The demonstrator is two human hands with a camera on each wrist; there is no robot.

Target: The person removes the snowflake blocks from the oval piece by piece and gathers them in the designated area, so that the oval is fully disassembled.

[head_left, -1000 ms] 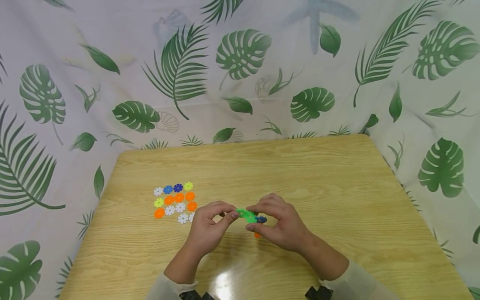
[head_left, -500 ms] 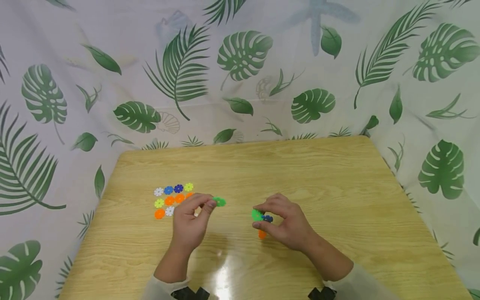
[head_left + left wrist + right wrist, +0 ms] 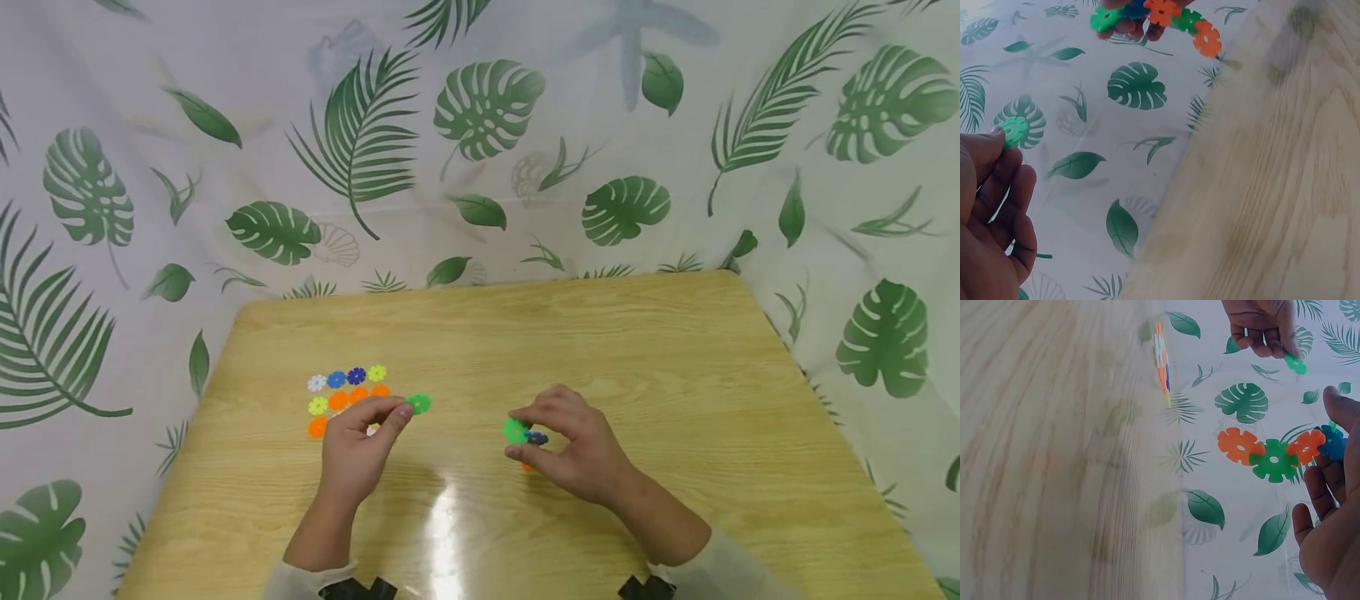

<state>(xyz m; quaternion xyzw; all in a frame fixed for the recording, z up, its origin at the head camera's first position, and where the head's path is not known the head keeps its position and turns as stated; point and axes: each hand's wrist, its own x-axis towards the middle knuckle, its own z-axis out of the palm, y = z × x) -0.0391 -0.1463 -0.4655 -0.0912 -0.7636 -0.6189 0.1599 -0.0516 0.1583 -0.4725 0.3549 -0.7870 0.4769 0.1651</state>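
Observation:
My left hand (image 3: 354, 454) pinches a single green notched plastic disc (image 3: 420, 403) between thumb and fingertips, above the table. Farther right, my right hand (image 3: 576, 446) holds a chain of linked snowflake discs by one end. In the right wrist view the chain runs from a blue disc (image 3: 1331, 445) by the fingers through an orange disc (image 3: 1301, 449) and a green disc (image 3: 1272, 472) to an orange disc (image 3: 1232, 440) at its free end. A green disc (image 3: 515, 431) sits at the held end, beside the blue one. A wide gap separates the two hands.
Several loose orange, white, blue and yellow discs (image 3: 356, 377) lie in rows on the wooden table (image 3: 637, 350), behind and left of my left hand, which partly covers them. A leaf-printed cloth (image 3: 525, 242) hangs along the table's back and sides.
The hands were together with the green disc against the chain's end. My left hand has since moved left, carrying that disc away. The right hand has shifted slightly right, still holding the chain.

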